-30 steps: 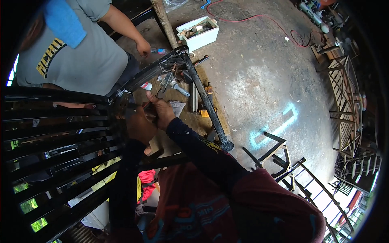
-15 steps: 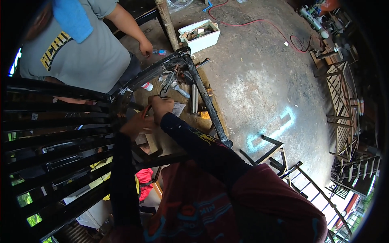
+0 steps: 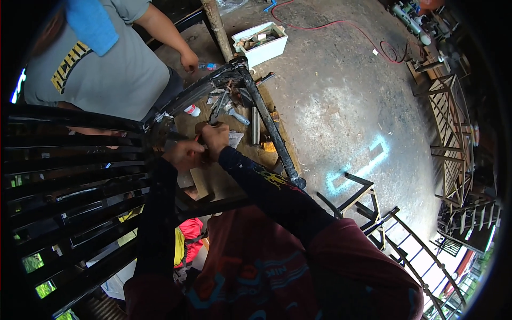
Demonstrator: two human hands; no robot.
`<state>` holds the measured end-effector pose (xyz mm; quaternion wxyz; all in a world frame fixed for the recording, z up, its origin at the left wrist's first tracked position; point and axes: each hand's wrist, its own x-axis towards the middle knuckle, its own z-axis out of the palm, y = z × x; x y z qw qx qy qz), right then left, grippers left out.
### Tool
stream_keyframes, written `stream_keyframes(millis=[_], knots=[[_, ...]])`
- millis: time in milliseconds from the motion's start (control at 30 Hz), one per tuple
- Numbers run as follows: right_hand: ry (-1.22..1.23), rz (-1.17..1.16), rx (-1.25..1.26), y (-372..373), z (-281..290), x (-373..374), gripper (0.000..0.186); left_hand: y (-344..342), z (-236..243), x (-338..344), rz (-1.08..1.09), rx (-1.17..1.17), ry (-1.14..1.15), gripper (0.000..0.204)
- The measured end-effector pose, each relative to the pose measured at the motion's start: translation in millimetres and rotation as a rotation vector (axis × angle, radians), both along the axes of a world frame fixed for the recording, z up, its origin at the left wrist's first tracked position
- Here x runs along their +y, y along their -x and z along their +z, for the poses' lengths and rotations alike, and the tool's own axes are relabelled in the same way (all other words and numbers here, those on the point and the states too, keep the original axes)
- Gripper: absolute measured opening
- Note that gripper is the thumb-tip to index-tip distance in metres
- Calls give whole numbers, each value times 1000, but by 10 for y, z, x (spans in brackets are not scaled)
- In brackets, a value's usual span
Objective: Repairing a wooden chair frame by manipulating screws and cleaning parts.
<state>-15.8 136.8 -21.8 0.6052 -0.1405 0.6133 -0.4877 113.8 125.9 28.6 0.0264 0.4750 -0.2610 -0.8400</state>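
Observation:
My left hand [image 3: 183,154] and my right hand [image 3: 212,140] are close together inside a black metal frame [image 3: 264,116], both closed around a small orange tool [image 3: 198,139] whose shape I cannot make out. The frame joins a panel of black slats [image 3: 74,172] at left. Below my hands lies a wooden board [image 3: 218,184]. On it, beyond my hands, are metal tools [image 3: 220,105], a pale-handled tool [image 3: 240,116], a small white container [image 3: 192,110], a steel channel [image 3: 255,126] and a yellow tool [image 3: 268,146].
A co-worker [image 3: 106,80] in a grey shirt stands at upper left, one hand [image 3: 190,61] hanging near the frame. Beyond sit a white bin [image 3: 260,45] and a red hose [image 3: 341,29]. Welded metal frames [image 3: 376,213] and racks [image 3: 450,141] are at right.
My left hand has turned and shifted a little lower, with its forearm moving left. My right hand has drawn in, its thumb no longer raised, and the orange tool shows between my hands.

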Motion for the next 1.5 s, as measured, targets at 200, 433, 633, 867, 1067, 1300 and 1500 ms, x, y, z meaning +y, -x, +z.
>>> stream_keyframes(millis=[200, 433, 633, 867, 1067, 1300, 1500], knots=[[65, 130, -116, -16, 67, 26, 49, -125, -216, -264, -74, -88, -13, 27], [528, 148, 437, 1788, 771, -617, 72, -13, 41, 22, -30, -170, -57, 28], [732, 354, 53, 1625, -203, -1370, 64, 179, 85, 65, 82, -265, -99, 25], [813, 372, 396, 1558, -97, -1316, 54, 108, -135, 103, 185, -346, 4, 18], [762, 338, 378, 1502, -105, -1319, 56, 112, -403, 76, 116, -620, 816, 16], [718, 387, 424, 1585, -207, -1392, 39, 65, 296, 157, -137, -399, 288, 25], [699, 156, 257, 1682, -480, -1289, 57, -145, 89, 580, 209, -417, 230, 35]])
